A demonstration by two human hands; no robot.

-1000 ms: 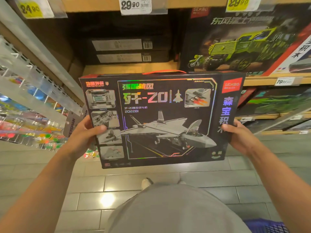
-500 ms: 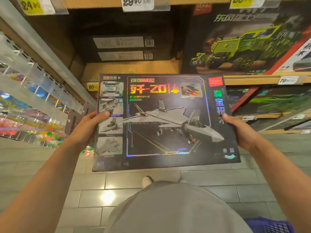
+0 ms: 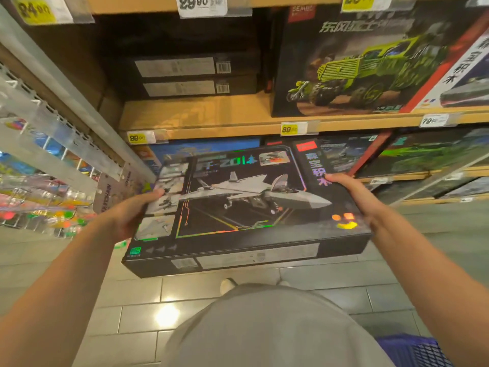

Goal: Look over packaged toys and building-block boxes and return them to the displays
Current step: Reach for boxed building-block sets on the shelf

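Gripping the jet block box (image 3: 246,207) by its side edges at centre frame, left hand (image 3: 132,211) and right hand (image 3: 354,194) fingers curled round it, we judge we're returning it, next sliding it flat onto the bare shelf (image 3: 201,115) above.

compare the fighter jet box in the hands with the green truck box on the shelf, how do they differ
The fighter jet box is tilted nearly flat, gripped at its sides by the left hand and right hand; the green truck box stands upright on the wooden shelf, untouched. The jet box pictures a grey plane with rainbow-foil trim; the truck box shows a green armoured truck. Both are dark boxes with a red logo tag.
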